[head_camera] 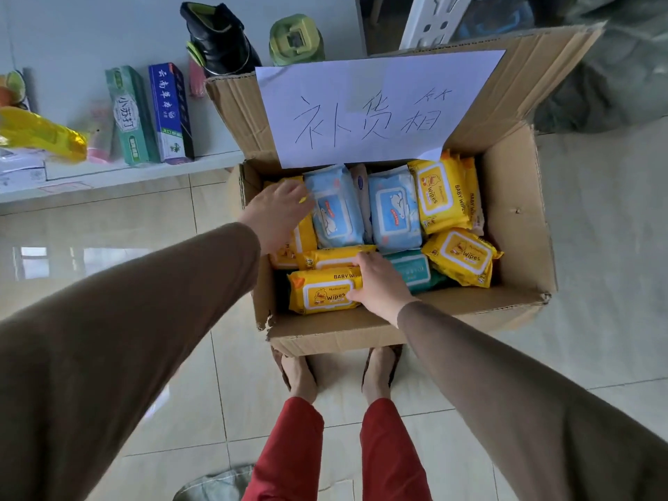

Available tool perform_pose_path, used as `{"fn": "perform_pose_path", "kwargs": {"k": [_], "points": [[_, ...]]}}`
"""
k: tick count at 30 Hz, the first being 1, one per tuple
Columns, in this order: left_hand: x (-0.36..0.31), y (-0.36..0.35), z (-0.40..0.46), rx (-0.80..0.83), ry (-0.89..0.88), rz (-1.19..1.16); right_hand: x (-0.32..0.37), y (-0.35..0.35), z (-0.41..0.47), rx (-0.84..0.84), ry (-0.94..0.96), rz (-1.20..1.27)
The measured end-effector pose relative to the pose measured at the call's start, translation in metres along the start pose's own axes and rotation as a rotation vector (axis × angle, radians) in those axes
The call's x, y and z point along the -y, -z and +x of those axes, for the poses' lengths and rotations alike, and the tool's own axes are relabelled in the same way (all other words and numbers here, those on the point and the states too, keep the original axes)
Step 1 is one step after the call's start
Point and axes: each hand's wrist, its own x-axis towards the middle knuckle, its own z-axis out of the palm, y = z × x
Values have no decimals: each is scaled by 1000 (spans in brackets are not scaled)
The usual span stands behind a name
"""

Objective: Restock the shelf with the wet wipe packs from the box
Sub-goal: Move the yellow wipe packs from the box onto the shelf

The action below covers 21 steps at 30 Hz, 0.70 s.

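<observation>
Soft daylight, window glare on floor tiles [32, 262], wide-angle edge distortion.

Head camera looks steeply down, close above the open box [513, 226].

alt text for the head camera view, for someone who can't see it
Seen from above, a person's right hand grips a yellow wipes pack at the near edge of an open cardboard box on the tiled floor, while the left hand reaches over yellow and blue packs further in. A handwritten paper sign covers the back flap; a white shelf with toothpaste boxes sits to the left.
</observation>
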Motion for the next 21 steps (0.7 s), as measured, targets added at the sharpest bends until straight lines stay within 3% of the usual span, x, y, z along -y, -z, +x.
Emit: {"fn": "perform_pose_path", "kwargs": {"k": [2,4,7,12,16,19,21], "points": [[1,2,9,-20,-204,189,-1,-10,4,-3,-21,-3],[-2,5,15,2,-294,281,-4,-16,7,44,-42,32],[-11,13,19,61,-374,437,-10,-19,9,131,-75,119],[-17,24,11,200,-382,531,-17,-10,-3,97,-52,218],[-13,43,-18,138,-259,382,-9,17,-36,40,-34,278],[1,74,-56,105,2,131,4,48,-70,-16,-39,356],[19,98,-92,83,198,-170,21,71,-91,-33,-32,384]]}}
